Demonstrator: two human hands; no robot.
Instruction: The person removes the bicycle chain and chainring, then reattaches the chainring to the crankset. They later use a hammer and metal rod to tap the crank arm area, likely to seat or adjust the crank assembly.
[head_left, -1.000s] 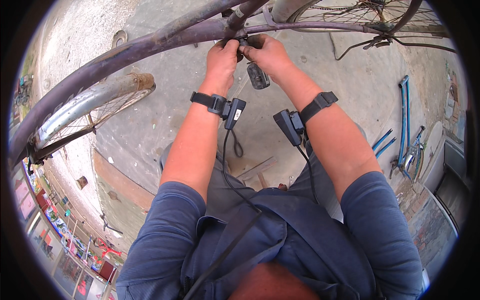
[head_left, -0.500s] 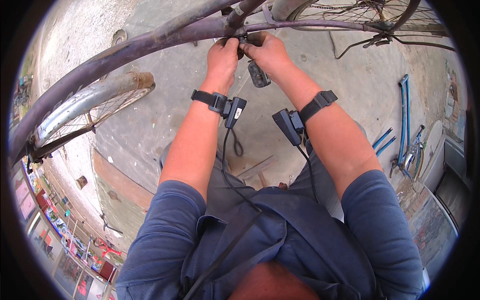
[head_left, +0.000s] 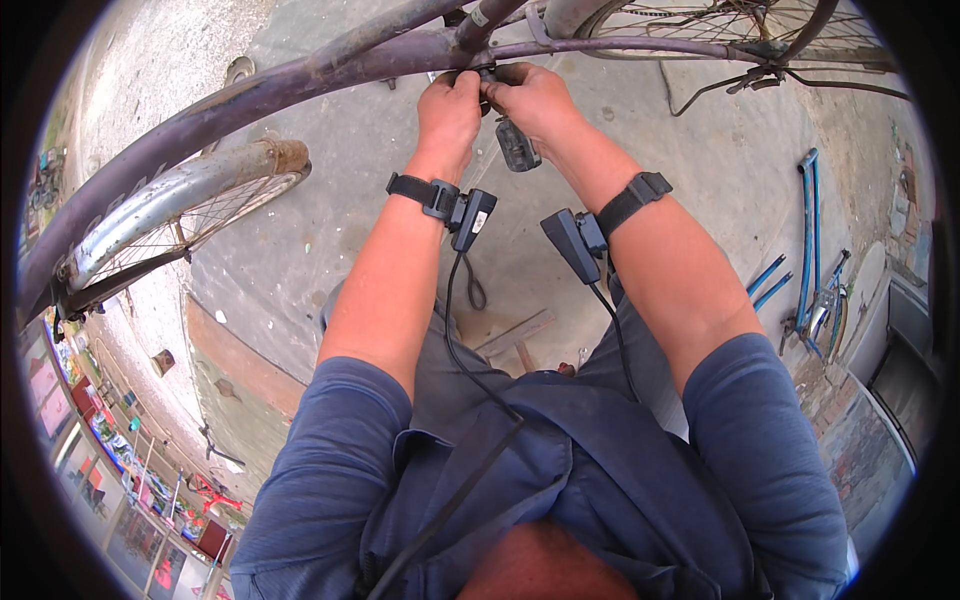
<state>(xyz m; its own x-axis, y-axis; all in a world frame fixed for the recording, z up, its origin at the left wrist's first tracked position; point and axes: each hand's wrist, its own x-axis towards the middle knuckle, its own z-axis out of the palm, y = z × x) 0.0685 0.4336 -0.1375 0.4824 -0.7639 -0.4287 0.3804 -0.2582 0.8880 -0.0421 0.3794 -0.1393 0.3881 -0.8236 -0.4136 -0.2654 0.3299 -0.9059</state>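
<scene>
A purple bicycle frame [head_left: 350, 62] runs across the top of the head view. At its bottom bracket, my left hand [head_left: 449, 110] and my right hand [head_left: 532, 100] are close together, fingers and thumbs closed around a small dark metal part [head_left: 487, 76]. The fingers mostly hide that part, so I cannot tell its exact kind. Just below my right hand's fingers hangs a black pedal [head_left: 517, 146]. Each of my wrists wears a black strap with a small cabled device.
At left is the front wheel under a rusty silver mudguard [head_left: 190, 205]; the rear wheel [head_left: 720, 25] is at upper right. Blue bicycle frame tubes [head_left: 806, 235] lie on the concrete at right. A metal-and-wood tool, likely a hammer [head_left: 518, 334], lies between my legs.
Both hands have shifted very slightly at the bottom bracket, and the pedal sits a little higher. The grip looks the same.
</scene>
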